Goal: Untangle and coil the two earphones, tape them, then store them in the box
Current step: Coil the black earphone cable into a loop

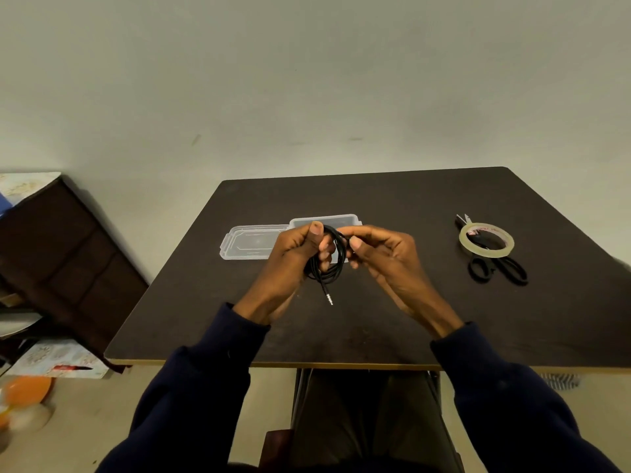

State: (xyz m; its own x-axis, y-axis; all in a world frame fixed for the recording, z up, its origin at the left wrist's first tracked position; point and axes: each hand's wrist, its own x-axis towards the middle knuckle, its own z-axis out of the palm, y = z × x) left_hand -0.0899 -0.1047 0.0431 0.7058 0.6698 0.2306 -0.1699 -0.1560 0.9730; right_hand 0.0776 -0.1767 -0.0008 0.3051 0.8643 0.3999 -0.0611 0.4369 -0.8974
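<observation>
A black earphone cable (336, 259) is wound in a coil above the middle of the dark table (375, 322). My left hand (293, 261) grips the coil, thumb up on its top. My right hand (382, 254) pinches the coil's upper right side between thumb and fingers. The silver jack plug (328, 298) hangs below the coil. Behind my hands lies a clear plastic box (324, 221), partly hidden, with its lid (249, 241) flat on the table to the left. I see only one earphone.
A roll of clear tape (486, 240) rests on black-handled scissors (495, 264) at the table's right. A dark brown cabinet (65, 264) stands left of the table. An orange object (25, 390) lies on the floor at lower left.
</observation>
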